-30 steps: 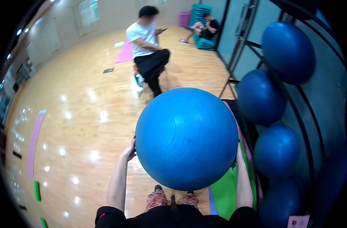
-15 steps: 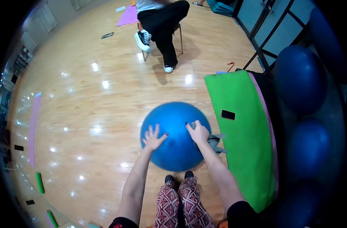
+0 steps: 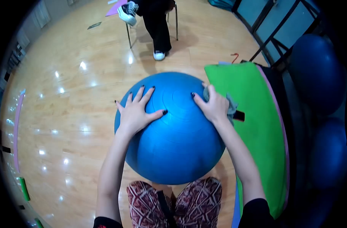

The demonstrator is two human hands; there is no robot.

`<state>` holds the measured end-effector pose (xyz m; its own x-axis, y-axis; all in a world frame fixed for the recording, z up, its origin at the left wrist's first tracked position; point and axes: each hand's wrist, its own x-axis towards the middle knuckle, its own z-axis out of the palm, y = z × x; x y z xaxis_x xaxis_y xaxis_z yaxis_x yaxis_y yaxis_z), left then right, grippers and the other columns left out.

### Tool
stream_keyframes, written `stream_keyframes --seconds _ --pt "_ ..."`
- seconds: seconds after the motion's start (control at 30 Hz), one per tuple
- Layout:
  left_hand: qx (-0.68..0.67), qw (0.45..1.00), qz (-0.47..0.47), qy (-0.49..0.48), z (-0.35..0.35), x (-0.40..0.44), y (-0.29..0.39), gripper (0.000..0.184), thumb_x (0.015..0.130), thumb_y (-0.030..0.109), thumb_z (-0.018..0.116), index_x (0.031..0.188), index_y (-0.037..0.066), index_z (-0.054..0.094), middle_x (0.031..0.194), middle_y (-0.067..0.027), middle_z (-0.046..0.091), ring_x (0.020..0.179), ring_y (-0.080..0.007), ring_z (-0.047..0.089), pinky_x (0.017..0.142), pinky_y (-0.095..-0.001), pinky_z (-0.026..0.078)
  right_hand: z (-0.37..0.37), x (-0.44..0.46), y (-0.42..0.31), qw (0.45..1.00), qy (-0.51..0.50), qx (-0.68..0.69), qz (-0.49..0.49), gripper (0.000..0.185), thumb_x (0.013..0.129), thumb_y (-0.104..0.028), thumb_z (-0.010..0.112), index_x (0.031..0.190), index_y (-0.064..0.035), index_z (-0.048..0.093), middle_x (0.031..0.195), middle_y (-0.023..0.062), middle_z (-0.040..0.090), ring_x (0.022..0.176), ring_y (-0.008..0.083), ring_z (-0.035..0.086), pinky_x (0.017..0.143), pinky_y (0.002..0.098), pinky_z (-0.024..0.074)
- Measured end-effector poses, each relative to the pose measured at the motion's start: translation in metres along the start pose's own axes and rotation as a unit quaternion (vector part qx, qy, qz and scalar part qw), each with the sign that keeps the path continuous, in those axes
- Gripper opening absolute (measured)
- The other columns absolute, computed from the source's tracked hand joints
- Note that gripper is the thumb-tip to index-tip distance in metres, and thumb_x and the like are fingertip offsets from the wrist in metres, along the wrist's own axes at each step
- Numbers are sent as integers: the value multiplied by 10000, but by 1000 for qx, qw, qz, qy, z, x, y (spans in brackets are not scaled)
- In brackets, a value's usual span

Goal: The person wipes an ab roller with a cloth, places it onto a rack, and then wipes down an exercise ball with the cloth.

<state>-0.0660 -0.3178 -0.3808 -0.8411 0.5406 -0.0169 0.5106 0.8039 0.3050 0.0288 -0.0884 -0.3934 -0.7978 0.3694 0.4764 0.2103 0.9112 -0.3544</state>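
Note:
A large blue exercise ball (image 3: 173, 140) fills the middle of the head view, just in front of my patterned trousers. My left hand (image 3: 135, 114) lies on its upper left side, fingers spread wide and palm against the surface. On the upper right side is my right hand (image 3: 215, 104), its fingers curled around a grey-green cloth (image 3: 231, 106). The cloth hangs out past the back of that hand, and part of it shows at the fingertips against the ball. My right palm is hidden.
A green mat (image 3: 253, 144) lies to the right, with a phone (image 3: 239, 116) on it, partly covered by the cloth. More blue balls (image 3: 316, 74) stand at the far right. Ahead, a person (image 3: 154, 26) sits on a chair. A pink mat strip (image 3: 17, 129) lies far left.
The ball appears larger and closer to me. Both hands have shifted up in view with it, the left still spread, the right still with the cloth. My knees now show nearer the ball.

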Motion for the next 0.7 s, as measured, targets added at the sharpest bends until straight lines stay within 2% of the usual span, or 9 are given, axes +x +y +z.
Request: stream_keyframes --seconds 0.17,0.27,0.33,0.47,0.57,0.63,0.7 --pt "1 1000 11 18 6 -14 2 826 642 622 614 1356 295 361 1425 -80 316 1289 -370 295 968 -712 73 2 -16 0 1000 -5 1 30 478 769 -440 579 1043 -48 574 796 155 650 730 300 637 603 400 486" --pt "-19 1000 7 20 13 -21 -10 852 639 686 580 1359 287 363 1425 -96 314 1288 -402 283 989 -689 37 9 -26 -3 999 50 20 -7 407 790 -380 557 1034 -53 576 759 134 645 703 290 630 583 401 479" --pt "-37 999 1 2 8 -18 -9 855 636 687 581 1361 293 357 1429 -91 308 1291 -398 281 994 -684 35 2 -21 -6 1000 12 19 0 351 804 -332 539 1020 -59 579 724 123 634 670 286 619 566 401 471" --pt "-40 999 1 3 2 -36 -24 855 634 691 581 1360 299 357 1428 -92 308 1291 -402 279 991 -688 32 -2 -30 -27 1000 -2 24 -14 346 806 -326 538 1019 -56 576 712 122 629 649 286 611 558 400 468" --pt "-41 999 -5 5 9 -61 -37 849 635 635 614 1366 296 345 1451 -72 265 1293 -408 269 967 -714 22 2 -55 -42 999 13 18 -29 375 801 -319 540 1048 -38 561 725 125 633 662 286 614 570 394 471" --pt "-42 999 -4 15 11 -65 -37 864 629 691 583 1366 307 344 1441 -86 284 1296 -402 269 985 -694 24 1 -58 -41 999 26 23 -39 377 798 -307 544 1056 -34 558 746 126 635 663 286 612 574 393 471" --pt "-42 999 -4 14 12 -66 -36 868 628 689 586 1367 303 343 1443 -91 277 1307 -396 247 984 -695 23 0 -60 -39 998 37 29 -43 380 795 -296 548 1065 -29 555 766 127 638 665 286 610 578 392 470"
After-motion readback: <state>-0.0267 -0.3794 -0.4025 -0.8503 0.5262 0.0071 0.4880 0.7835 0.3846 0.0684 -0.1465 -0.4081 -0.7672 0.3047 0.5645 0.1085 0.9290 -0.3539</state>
